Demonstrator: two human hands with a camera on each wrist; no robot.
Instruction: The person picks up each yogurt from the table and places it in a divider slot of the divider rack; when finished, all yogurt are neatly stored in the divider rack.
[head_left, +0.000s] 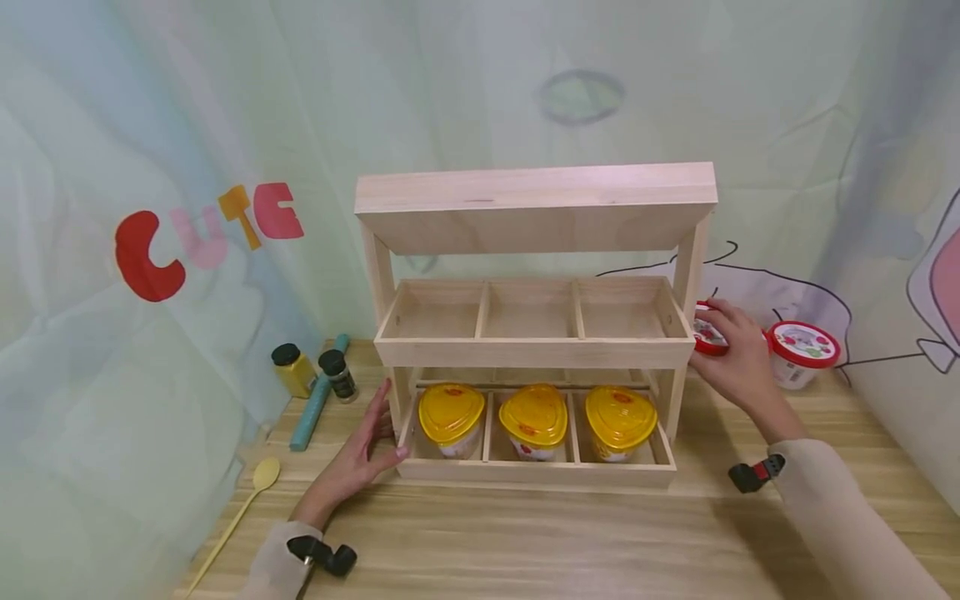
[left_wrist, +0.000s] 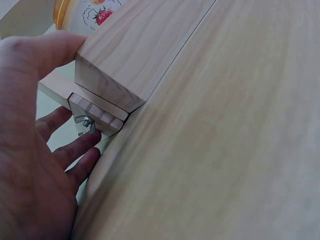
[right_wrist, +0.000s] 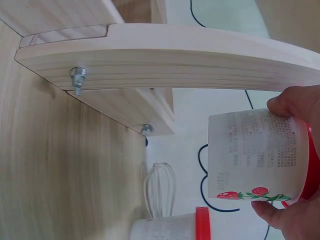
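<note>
A two-tier wooden shelf (head_left: 536,353) stands on the table, with three yellow-lidded cups (head_left: 452,414) in separate compartments of its lower tray. At the lower left corner, my left hand (head_left: 360,458) holds the shelf. Its thumb (left_wrist: 62,47) lies on the tray's corner while its fingers bend round the side near a wing nut (left_wrist: 86,121). Beside the right upright, my right hand (head_left: 738,354) grips a white tub (right_wrist: 257,155) with a red lid, lifted off the table. The tub is tipped on its side in the right wrist view. The upright partly hides it in the head view.
Another red-lidded tub (head_left: 804,350) stands at the right, near a whisk (right_wrist: 160,187). Left of the shelf are a yellow jar (head_left: 295,371), a dark-capped bottle (head_left: 339,377), a teal stick (head_left: 311,412) and a yellow spoon (head_left: 266,475). A printed curtain (head_left: 465,83) hangs behind.
</note>
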